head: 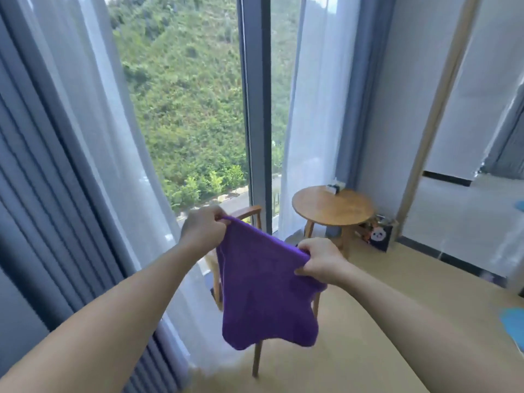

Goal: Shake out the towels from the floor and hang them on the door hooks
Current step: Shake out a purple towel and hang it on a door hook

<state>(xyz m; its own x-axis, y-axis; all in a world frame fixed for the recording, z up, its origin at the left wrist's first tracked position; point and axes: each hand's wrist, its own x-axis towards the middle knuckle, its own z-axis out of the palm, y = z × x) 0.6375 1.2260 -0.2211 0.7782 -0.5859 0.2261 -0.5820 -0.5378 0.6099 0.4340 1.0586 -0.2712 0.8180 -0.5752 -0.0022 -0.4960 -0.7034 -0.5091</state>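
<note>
- A purple terry-cloth towel (pixel 263 290) hangs in the air in front of the person, spread between both hands, its top edge stretched on a slant and its lower edge loose and wavy above the floor.
- The left hand (pixel 202 232) pinches the towel's upper left corner, fingers curled tight over the cloth; this corner sits higher than the other.
- The right hand (pixel 320 260) grips the upper right corner, thumb and fingers closed round a bunched fold of the fabric.
- Both bare forearms reach out from the bottom of the view.
- Right behind the towel stands a wooden armchair (pixel 249 212), mostly hidden by the cloth; an armrest shows above the towel and thin legs show below it.
- The pale beige floor (pixel 382 293) runs under the chair and off to the right.
- At the right edge a light blue cloth (pixel 513 321) lies on the floor, partly cut off by the frame.
- A round wooden side table (pixel 333 207) stands near the corner, with a small box on top; its details are too small to read.
- Beside the table's leg, a dark bag with a panda picture (pixel 380 236) leans by the wall.
- Sheer white curtains (pixel 93 109) and heavier grey-blue drapes (pixel 34 194) frame a tall window (pixel 184 95) that looks onto a green wooded hillside.
</note>
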